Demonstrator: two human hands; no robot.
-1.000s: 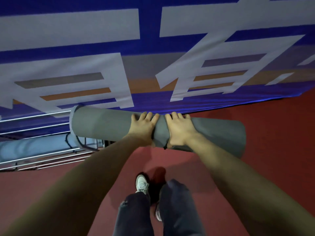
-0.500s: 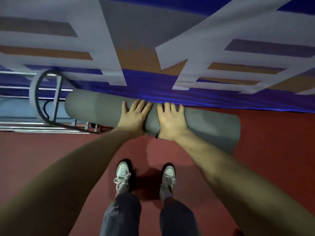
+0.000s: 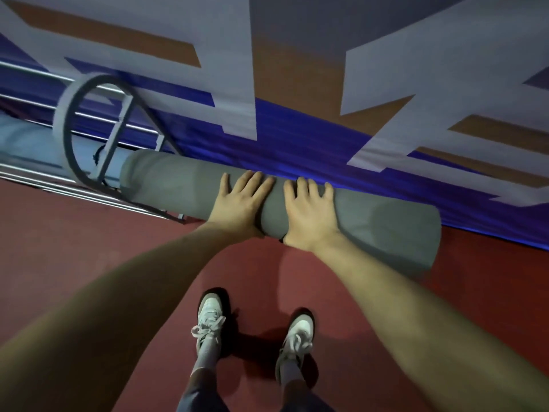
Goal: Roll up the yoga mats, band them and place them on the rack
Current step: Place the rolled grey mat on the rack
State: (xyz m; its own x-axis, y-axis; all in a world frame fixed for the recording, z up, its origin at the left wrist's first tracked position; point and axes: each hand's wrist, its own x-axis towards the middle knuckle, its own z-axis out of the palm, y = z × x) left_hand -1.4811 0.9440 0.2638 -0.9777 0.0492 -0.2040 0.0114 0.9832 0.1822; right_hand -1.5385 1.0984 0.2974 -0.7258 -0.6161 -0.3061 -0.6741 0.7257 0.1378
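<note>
We see the rolled grey mat (image 3: 184, 185) — gripped at mid-length by left hand (image 3: 240, 200) and right hand (image 3: 309, 212) — now lower, its end nearer the rack (image 3: 89, 135); placement looks imminent.

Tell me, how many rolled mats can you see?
2. A grey mat held in both hands, and a pale blue mat lying on the rack at left. More may be hidden.

The rolled mat (image 3: 184, 185) under the grip is plain grey. Left of the grip, a pale blue roll (image 3: 29, 144) lies in a silver-barred rack (image 3: 71, 129). Beyond the grip hangs a deep blue banner (image 3: 297, 138) with white and orange blocks. Below it, the floor (image 3: 74, 233) is dull red and the shoes (image 3: 211, 316) white.
</note>
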